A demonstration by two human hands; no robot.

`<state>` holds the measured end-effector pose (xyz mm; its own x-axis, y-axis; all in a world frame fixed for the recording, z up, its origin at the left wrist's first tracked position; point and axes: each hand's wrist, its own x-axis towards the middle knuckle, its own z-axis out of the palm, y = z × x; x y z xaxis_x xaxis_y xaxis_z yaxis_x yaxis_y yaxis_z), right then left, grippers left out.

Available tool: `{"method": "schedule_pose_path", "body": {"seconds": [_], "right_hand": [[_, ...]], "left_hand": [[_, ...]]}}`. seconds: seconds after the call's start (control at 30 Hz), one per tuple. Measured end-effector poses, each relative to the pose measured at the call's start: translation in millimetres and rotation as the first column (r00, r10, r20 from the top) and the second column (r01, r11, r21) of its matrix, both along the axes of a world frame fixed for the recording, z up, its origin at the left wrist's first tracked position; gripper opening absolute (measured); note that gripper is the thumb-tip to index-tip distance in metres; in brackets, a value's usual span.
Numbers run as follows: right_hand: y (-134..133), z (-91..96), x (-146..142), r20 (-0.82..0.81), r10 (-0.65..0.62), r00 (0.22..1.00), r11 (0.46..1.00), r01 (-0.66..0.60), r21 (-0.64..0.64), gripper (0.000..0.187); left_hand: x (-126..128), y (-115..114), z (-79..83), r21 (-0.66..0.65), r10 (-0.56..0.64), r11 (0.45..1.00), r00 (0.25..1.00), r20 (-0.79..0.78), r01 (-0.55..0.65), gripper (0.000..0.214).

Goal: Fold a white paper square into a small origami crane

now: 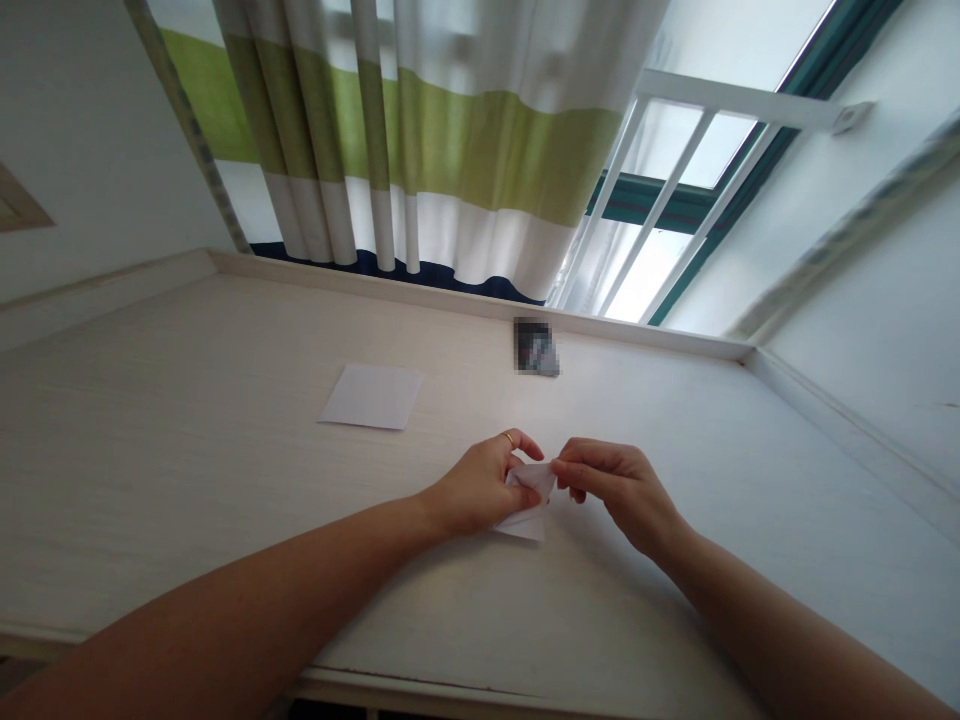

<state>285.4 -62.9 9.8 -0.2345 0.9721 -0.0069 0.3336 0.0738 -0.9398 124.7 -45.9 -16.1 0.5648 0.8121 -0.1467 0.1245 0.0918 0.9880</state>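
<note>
A small piece of folded white paper (531,522) is between my two hands, above the pale tabletop (465,620). My left hand (491,485), with a ring on one finger, grips it from the left, thumb lying across its front. At the paper's upper right corner, the thumb and fingertips of my right hand (611,480) pinch the edge. Part of the folded paper is hidden behind my left thumb and fingers. Farther back to the left, a flat white sheet of paper (373,396) lies on the surface, apart from both hands.
A dark, pixelated small item (535,347) lies near the raised back edge (450,293). Behind it hang white and green striped curtains (480,150), with a white railing (675,170) before a window at the right. White walls border both sides.
</note>
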Motion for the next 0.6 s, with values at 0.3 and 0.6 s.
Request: {"method": "schedule_pose_path", "body": {"seconds": [0.3,0.6], "right_hand": [[-2.8,8.4,3.3,0.174,-0.124,0.977,0.967,0.079,0.243,0.024],[-0.2,5.3,0.5,0.399,-0.02,0.917,0.964,-0.088,0.25,0.016]], "left_hand": [[-0.5,1.2,-2.0,0.005,0.037,0.999,0.997,-0.067,-0.037,0.034],[-1.1,1.4,-0.7,0.027,0.043,0.999,0.995,-0.095,-0.041,0.033]]}}
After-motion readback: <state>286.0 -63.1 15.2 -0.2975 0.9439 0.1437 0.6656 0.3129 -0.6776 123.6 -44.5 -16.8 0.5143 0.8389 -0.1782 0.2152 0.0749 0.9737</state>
